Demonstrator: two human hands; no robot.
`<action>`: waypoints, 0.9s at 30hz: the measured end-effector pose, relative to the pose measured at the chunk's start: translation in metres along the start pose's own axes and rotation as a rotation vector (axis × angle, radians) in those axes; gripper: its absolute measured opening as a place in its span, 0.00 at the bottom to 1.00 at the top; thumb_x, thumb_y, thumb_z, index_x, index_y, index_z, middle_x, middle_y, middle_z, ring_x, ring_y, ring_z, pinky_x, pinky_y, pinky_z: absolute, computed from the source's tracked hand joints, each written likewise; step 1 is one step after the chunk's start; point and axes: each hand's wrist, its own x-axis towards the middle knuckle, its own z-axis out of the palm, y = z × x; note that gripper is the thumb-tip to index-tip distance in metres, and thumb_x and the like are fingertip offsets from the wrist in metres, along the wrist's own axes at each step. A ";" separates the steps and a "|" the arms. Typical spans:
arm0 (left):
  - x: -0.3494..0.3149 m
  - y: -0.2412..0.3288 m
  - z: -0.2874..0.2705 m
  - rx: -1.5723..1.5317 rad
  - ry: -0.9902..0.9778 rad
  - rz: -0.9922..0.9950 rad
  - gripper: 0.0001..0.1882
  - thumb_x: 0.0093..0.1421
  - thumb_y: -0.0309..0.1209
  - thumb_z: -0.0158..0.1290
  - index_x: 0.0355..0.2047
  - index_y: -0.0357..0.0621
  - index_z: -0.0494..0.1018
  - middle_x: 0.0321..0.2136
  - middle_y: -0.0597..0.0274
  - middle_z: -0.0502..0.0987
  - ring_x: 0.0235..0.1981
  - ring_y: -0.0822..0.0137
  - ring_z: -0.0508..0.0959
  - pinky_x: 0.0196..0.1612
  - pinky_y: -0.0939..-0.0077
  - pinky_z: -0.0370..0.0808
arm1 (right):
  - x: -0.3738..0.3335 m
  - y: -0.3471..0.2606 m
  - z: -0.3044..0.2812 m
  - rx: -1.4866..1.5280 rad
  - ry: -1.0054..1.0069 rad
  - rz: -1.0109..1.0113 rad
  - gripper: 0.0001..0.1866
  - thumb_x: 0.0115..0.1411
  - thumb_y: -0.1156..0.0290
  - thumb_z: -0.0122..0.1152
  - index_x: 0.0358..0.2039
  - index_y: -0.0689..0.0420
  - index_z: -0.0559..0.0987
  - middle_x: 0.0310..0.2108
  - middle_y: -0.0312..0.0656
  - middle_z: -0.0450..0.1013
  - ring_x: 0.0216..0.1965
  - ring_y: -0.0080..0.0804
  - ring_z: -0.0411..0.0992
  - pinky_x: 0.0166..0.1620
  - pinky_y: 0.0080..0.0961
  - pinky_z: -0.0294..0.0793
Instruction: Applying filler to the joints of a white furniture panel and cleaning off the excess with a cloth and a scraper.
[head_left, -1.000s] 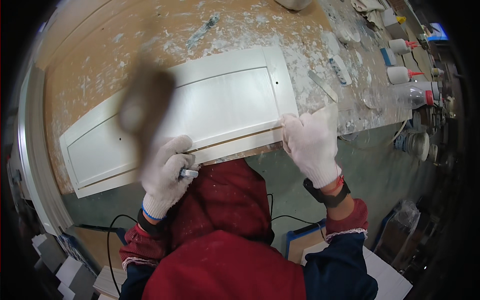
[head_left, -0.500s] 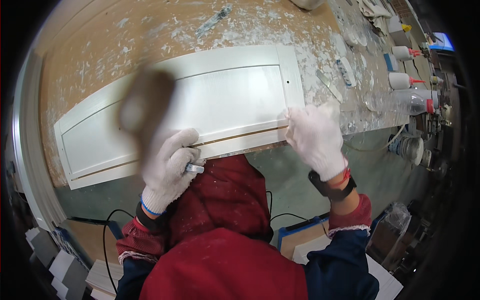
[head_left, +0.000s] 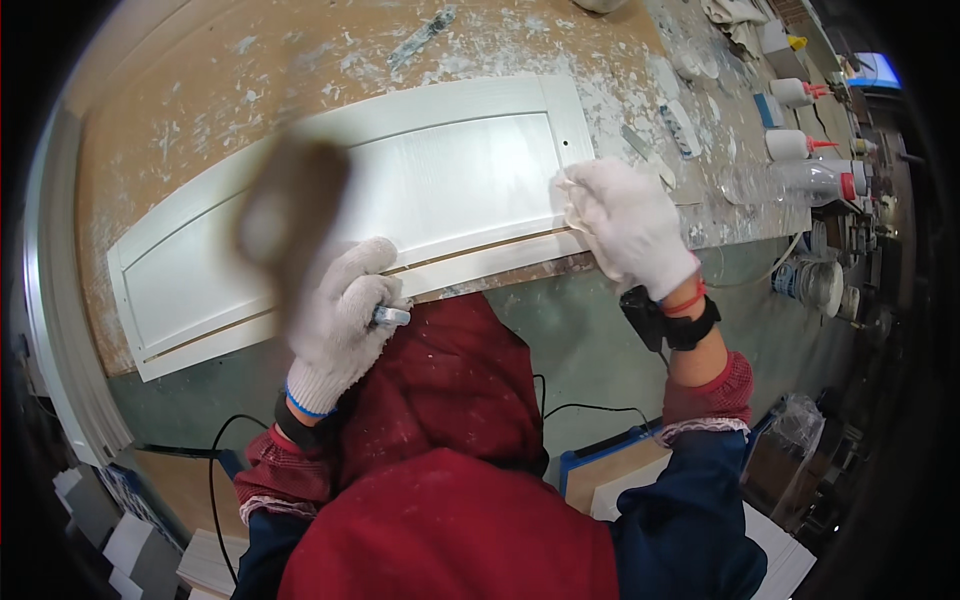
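A long white panel door (head_left: 460, 160) with a recessed centre and a slot along its near side lies on the workbench, slightly tilted up to the right. My left hand (head_left: 340, 310), in a white knit glove, rests on the panel's near edge. Its fingers are curled around a small tool with a pale blue-white end (head_left: 391, 316); the rest of that tool is hidden. At the panel's near right corner is my gloved right hand (head_left: 630, 222), closed on a crumpled whitish cloth (head_left: 573, 190) that touches the panel. A dark blurred shape (head_left: 300, 200) close to the camera covers part of the panel.
Dried paint spots cover the brown workbench (head_left: 200, 110). A paint-crusted scraper (head_left: 422, 38) lies at the back; a flat blade (head_left: 648, 155) and a pale block (head_left: 680, 130) lie right. Glue bottles (head_left: 790, 145) and a clear bottle (head_left: 825, 183) line the right side.
The panel's right end has shifted slightly away from me. My right hand has moved up and a little left with the cloth; my left hand has moved slightly farther from me.
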 end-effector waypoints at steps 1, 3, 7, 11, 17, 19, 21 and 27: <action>-0.001 -0.001 0.000 0.007 0.007 -0.002 0.11 0.40 0.28 0.62 0.21 0.49 0.69 0.38 0.64 0.79 0.40 0.58 0.78 0.39 0.66 0.75 | -0.002 0.006 -0.007 0.215 -0.116 0.127 0.09 0.56 0.64 0.57 0.34 0.52 0.80 0.27 0.44 0.75 0.30 0.41 0.75 0.36 0.36 0.71; -0.006 -0.002 0.000 0.035 0.020 -0.008 0.11 0.41 0.28 0.62 0.21 0.49 0.69 0.38 0.64 0.79 0.40 0.58 0.78 0.40 0.66 0.75 | -0.004 0.003 -0.031 0.308 -0.338 0.295 0.12 0.61 0.65 0.53 0.40 0.57 0.79 0.31 0.49 0.75 0.32 0.46 0.73 0.37 0.35 0.73; -0.006 0.000 0.003 -0.009 -0.018 -0.075 0.10 0.42 0.29 0.62 0.22 0.49 0.70 0.38 0.64 0.79 0.41 0.58 0.78 0.40 0.66 0.75 | -0.052 0.006 -0.021 0.365 -0.139 0.279 0.12 0.58 0.67 0.56 0.43 0.53 0.78 0.28 0.44 0.73 0.33 0.43 0.72 0.38 0.32 0.72; -0.001 -0.001 0.001 0.007 0.008 0.025 0.11 0.41 0.28 0.62 0.22 0.49 0.70 0.39 0.64 0.79 0.41 0.58 0.78 0.40 0.66 0.75 | -0.047 -0.007 -0.009 0.066 0.018 0.072 0.15 0.53 0.68 0.60 0.42 0.50 0.79 0.25 0.39 0.70 0.29 0.39 0.70 0.36 0.33 0.70; -0.004 0.001 -0.004 0.021 0.007 0.006 0.11 0.42 0.29 0.63 0.23 0.49 0.70 0.39 0.64 0.79 0.42 0.58 0.77 0.41 0.67 0.75 | -0.026 -0.022 0.001 -0.147 -0.061 -0.054 0.10 0.48 0.70 0.61 0.34 0.50 0.75 0.27 0.40 0.70 0.29 0.38 0.71 0.32 0.34 0.70; 0.000 0.000 0.000 0.021 0.006 -0.010 0.11 0.42 0.29 0.63 0.22 0.49 0.70 0.39 0.64 0.79 0.42 0.58 0.77 0.41 0.67 0.75 | -0.032 -0.023 0.005 -0.211 -0.082 -0.113 0.11 0.46 0.73 0.60 0.32 0.52 0.72 0.27 0.41 0.69 0.29 0.39 0.72 0.29 0.35 0.72; -0.001 -0.001 0.003 -0.016 -0.020 -0.066 0.11 0.41 0.28 0.63 0.22 0.49 0.69 0.39 0.64 0.79 0.42 0.58 0.77 0.41 0.66 0.74 | -0.038 -0.025 0.006 -0.287 -0.157 -0.046 0.12 0.43 0.73 0.60 0.31 0.52 0.73 0.24 0.39 0.68 0.28 0.38 0.72 0.28 0.35 0.71; -0.003 0.002 -0.004 -0.006 -0.054 -0.032 0.12 0.41 0.28 0.63 0.22 0.49 0.69 0.39 0.65 0.78 0.42 0.58 0.77 0.43 0.65 0.73 | -0.016 -0.018 0.003 -0.398 -0.062 -0.055 0.08 0.47 0.72 0.59 0.30 0.50 0.73 0.24 0.38 0.68 0.25 0.36 0.71 0.28 0.35 0.70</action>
